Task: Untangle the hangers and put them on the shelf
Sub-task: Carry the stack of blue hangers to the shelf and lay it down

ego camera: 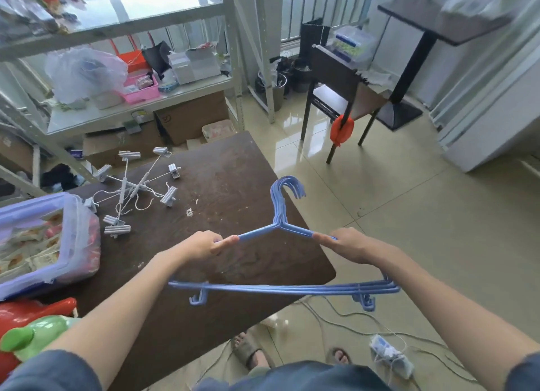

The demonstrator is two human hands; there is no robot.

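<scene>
- Holding a bundle of blue hangers (280,288) in mid-air at the lower centre of the frame, above the near edge of the brown table (233,174), hooks pointing up and away
- The left hand (204,246) has its fingers curled round the left sloping arm of the bundle, thumb laid along it; the right hand (347,244) grips the right sloping arm in the same way
- The hangers look thin, light and rigid, probably smooth plastic, so they should lift easily but may slide against one another; the small hooks under the bottom bar look likely to snag
- The sloping arms near the neck seem the best hold, since that keeps the hooks aligned; a grip on the bottom bar would likely let the stack fan out
- A second tangle, the white clip hangers (131,192), lies on the table at centre left; its thin wires and cords look floppy and easy to knot
- The shelf (140,110) stands in the upper left, already crowded with bags and boxes
</scene>
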